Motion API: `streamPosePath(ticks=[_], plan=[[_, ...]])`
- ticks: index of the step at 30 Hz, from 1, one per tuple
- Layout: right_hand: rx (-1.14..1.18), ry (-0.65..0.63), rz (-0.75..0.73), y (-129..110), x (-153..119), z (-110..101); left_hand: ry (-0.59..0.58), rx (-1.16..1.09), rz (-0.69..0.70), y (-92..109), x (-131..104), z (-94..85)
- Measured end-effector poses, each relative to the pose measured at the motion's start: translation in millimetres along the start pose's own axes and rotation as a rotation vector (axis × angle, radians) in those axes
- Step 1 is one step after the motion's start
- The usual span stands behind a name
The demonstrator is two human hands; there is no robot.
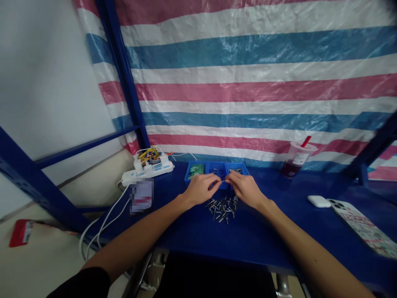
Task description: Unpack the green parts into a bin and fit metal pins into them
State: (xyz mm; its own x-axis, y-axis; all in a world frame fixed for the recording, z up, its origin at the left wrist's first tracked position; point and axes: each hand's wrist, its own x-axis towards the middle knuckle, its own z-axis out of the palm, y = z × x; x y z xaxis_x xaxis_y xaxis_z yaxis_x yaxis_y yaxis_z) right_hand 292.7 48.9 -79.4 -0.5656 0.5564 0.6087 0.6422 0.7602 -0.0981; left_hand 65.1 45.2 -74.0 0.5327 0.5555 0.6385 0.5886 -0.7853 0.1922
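My left hand (202, 188) and my right hand (245, 188) meet fingertip to fingertip over the front of the blue bins. Between their pinched fingers is a thin, small metal pin (223, 181), too small to make out fully. Below the hands, a loose pile of short dark metal pins (222, 209) lies on the blue table. Behind them stand three blue bins side by side: the left bin (187, 175) holds green pieces, the middle bin (216, 164) a few small parts, and the right bin (243, 166) metal pieces partly hidden by my right hand.
On the blue table (192, 231), a power strip (149, 171) with white cables and a blurred phone (142, 198) lie left. A drink cup (294, 159) with a red straw, a white earphone case (319, 201) and a patterned phone (362, 225) are right. Blue frame posts (124, 74) rise behind.
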Motion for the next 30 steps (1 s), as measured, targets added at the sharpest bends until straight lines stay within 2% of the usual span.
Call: streamPosePath(ticks=[12, 21, 30], plan=[[-0.011, 0.037, 0.009, 3.1, -0.4, -1.1, -0.001, -0.001, -0.024, -1.5, 0.3, -1.8], [0.058, 0.091, 0.026, -3.6, 0.0, -3.3, 0.071, -0.019, -0.029, -1.9, -0.3, -0.1], [0.006, 0.105, 0.014, -2.9, -1.4, 0.6, 0.015, -0.019, -0.018, -3.2, 0.0, -1.4]])
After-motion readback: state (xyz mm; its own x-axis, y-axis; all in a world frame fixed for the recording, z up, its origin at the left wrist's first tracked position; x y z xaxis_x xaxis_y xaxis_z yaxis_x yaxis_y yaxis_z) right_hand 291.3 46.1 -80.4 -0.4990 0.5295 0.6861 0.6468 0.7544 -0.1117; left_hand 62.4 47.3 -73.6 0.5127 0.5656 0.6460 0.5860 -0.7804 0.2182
